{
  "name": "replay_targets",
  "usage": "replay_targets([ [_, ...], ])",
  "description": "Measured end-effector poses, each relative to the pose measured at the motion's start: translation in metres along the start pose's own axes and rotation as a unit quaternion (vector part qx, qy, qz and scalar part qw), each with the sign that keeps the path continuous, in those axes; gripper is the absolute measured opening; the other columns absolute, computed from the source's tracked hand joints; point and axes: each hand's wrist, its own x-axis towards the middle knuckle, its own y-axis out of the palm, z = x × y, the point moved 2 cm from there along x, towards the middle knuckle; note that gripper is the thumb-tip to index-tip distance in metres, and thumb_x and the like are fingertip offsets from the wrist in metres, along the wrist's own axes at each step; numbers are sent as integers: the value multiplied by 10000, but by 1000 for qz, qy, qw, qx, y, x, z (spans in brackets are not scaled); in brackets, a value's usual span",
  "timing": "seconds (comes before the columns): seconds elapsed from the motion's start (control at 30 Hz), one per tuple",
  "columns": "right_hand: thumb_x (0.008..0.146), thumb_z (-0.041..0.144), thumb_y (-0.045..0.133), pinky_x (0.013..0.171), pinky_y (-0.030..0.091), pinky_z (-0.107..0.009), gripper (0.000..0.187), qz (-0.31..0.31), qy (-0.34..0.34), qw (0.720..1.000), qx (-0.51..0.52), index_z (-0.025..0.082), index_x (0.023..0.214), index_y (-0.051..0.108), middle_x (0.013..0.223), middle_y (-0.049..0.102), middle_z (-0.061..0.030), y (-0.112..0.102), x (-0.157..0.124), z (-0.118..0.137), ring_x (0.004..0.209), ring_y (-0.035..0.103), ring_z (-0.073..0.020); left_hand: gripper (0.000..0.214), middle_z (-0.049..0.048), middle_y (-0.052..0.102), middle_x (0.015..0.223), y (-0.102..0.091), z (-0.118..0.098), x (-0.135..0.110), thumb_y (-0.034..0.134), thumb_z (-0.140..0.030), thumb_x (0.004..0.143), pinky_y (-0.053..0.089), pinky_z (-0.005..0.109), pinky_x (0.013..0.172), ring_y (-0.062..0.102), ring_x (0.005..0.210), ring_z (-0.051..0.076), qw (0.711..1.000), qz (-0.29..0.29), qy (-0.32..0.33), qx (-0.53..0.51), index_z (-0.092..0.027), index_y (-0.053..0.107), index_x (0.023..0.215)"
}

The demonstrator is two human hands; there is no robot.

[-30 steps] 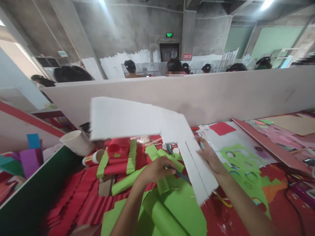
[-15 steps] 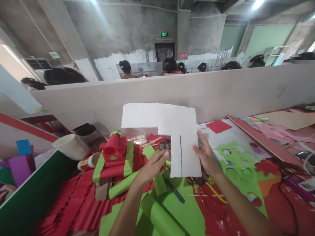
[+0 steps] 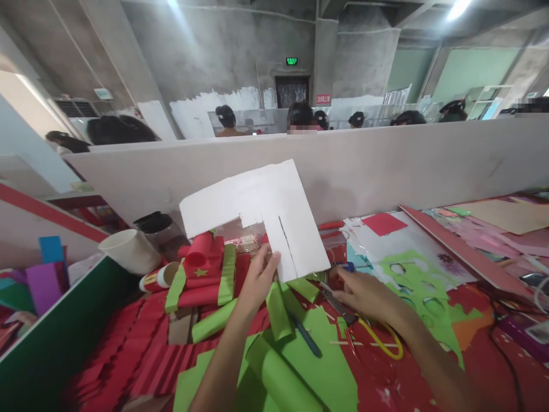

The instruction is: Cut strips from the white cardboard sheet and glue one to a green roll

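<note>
A white L-shaped piece of cardboard [image 3: 295,223] with a black line drawn down one leg is held up, tilted. My left hand [image 3: 261,277] pinches its lower edge, thumb in front. My right hand [image 3: 364,294] is off the cardboard and low over the table, thumb and forefinger apart. It is beside yellow-handled scissors [image 3: 381,343], whose dark blades pass near the thumb, and a blue object [image 3: 348,266] that I cannot make out. Whether the fingertips touch either thing cannot be seen. Green paper rolls [image 3: 278,369] lie below the cardboard.
At left, a red-and-green paper model [image 3: 201,269] stands behind pleated red paper [image 3: 124,349]. A white cup [image 3: 128,252] and a green panel [image 3: 55,326] are further left. Green paper with cut-out holes [image 3: 416,280] lies at right. A pale partition [image 3: 364,166] runs across the back, people beyond.
My right hand has let go of the cardboard and moved down to the scissors. The cardboard has tilted and shifted left, held by my left hand. The view has shifted slightly.
</note>
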Motion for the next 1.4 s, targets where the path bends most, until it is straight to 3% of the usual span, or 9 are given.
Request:
replay_targets([
  [0.1, 763, 345, 678, 601, 356, -278, 297, 83, 12, 989, -124, 239, 1038, 642, 831, 697, -65, 8, -15, 2, 778, 660, -277, 372, -17, 510, 708, 2, 1, 0, 527, -453, 916, 363, 217, 491, 413, 530, 100, 1000, -10, 6, 12, -168, 568, 1151],
  [0.33, 497, 219, 849, 783, 463, -393, 801, 137, 76, 962, -225, 177, 1261, 611, 1056, 723, -182, 22, -22, 21, 977, 670, -388, 350, 26, 609, 747, 1, 0, 1, 541, -433, 905, 454, 259, 614, 520, 640, 151, 996, -38, 45, 68, -163, 621, 1114],
  [0.5, 553, 95, 706, 759, 461, -380, 760, 99, 13, 972, -212, 224, 1293, 594, 1008, 734, -163, 26, -23, 20, 951, 679, -370, 356, 52, 663, 826, -2, 0, 1, 540, -431, 903, 477, 291, 701, 577, 718, 179, 994, -48, 50, 81, -159, 633, 1113],
  [0.6, 577, 94, 629, 624, 408, -319, 580, 100, 29, 975, -196, 238, 1138, 661, 926, 722, -142, 18, -28, 7, 852, 680, -351, 365, 55, 669, 846, -3, 0, 1, 531, -433, 909, 467, 285, 699, 575, 723, 177, 993, -50, 45, 95, -151, 628, 1119],
  [0.67, 580, 105, 604, 539, 327, -269, 487, 119, 57, 978, -163, 263, 1038, 656, 856, 701, -89, 7, -31, -3, 750, 660, -292, 366, 58, 668, 865, -2, 0, 1, 520, -436, 916, 462, 283, 695, 570, 722, 174, 993, -54, 45, 98, -152, 621, 1122],
  [0.8, 672, 178, 567, 525, 259, -233, 372, 127, 7, 990, -60, 281, 1028, 601, 745, 601, 5, -16, -36, -8, 631, 534, -165, 364, 57, 655, 829, 0, 3, 0, 512, -446, 922, 471, 297, 709, 581, 735, 186, 993, -72, 47, 81, -160, 613, 1123],
  [1.07, 787, 285, 602, 661, 425, -219, 423, 174, -91, 971, 140, 260, 1201, 519, 965, 651, -11, -21, -33, 28, 775, 552, -157, 386, 13, 618, 737, 0, 7, 1, 505, -465, 922, 453, 273, 608, 531, 585, 149, 996, -71, 29, 49, -182, 564, 1178],
  [1.3, 860, 277, 526, 684, 448, -248, 458, 159, -93, 978, 101, 282, 1315, 477, 857, 669, 3, -9, -39, 34, 747, 573, -176, 305, -24, 550, 689, 1, 1, 0, 497, -459, 927, 399, 227, 520, 484, 520, 110, 995, -84, 35, 41, -192, 540, 1067],
  [1.4, 897, 383, 510, 718, 481, -271, 478, 127, -104, 982, 96, 283, 1362, 465, 983, 667, -31, -4, -40, 38, 807, 596, -195, 265, -41, 522, 650, 2, -1, 0, 499, -453, 927, 386, 217, 497, 479, 497, 103, 995, -89, 30, 24, -198, 506, 997],
])
